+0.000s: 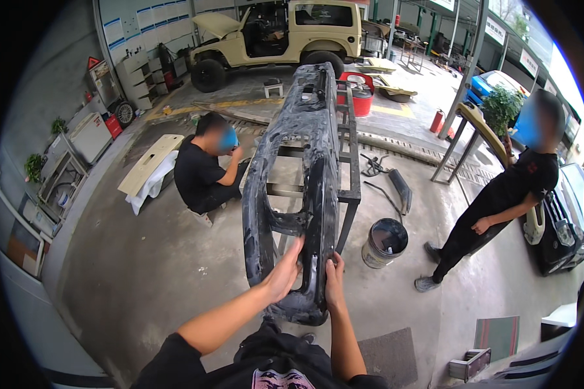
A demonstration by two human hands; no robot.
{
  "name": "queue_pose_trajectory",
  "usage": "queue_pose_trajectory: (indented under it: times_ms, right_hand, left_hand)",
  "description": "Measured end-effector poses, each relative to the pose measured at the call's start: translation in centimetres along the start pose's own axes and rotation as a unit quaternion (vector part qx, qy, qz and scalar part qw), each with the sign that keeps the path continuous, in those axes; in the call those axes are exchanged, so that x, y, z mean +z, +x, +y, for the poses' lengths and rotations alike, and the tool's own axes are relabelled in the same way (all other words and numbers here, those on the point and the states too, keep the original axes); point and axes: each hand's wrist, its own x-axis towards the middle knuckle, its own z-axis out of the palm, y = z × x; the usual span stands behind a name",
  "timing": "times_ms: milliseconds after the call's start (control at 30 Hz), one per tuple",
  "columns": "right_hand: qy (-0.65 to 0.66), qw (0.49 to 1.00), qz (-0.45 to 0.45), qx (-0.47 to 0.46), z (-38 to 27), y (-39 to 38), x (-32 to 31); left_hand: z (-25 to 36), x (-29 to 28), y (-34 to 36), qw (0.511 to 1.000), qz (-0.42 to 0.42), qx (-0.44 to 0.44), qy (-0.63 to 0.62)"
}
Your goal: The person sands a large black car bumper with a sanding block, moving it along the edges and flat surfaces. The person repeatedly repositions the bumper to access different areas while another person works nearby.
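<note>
A long black car bumper point(319, 214) with grey, dusty sanded patches lies lengthwise before me on a dark metal stand point(349, 194). My left hand point(285, 271) reaches over the near end with its fingers stretched out, lying against the bar beside the opening. My right hand point(335, 280) is on the outer right side of the bumper, its fingers bent against the edge. Part of that grip is hidden behind the rim. No tool shows in either hand.
A bucket of dark liquid point(384, 242) stands right of the stand, near black trim parts point(399, 188). One person point(201, 162) crouches left beside a beige panel point(150, 165); another point(506, 188) stands right. A beige off-road vehicle point(292, 32) is behind. A mat point(389, 356) lies near my feet.
</note>
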Motion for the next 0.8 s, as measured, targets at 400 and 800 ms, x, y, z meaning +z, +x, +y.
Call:
queue_pose_trajectory:
  times_ms: [400,800]
  right_hand:
    - [-0.046,0.998,-0.006,-0.038,-0.3,1.1,-1.4]
    - [-0.048,0.998,0.005,-0.041,0.2,1.4,-1.1]
  left_hand:
    - [2.4,0.5,5.3,0.995,-0.006,-0.083,-0.06]
    - [0.2,-0.8,3.9,0.968,-0.031,-0.217,0.119]
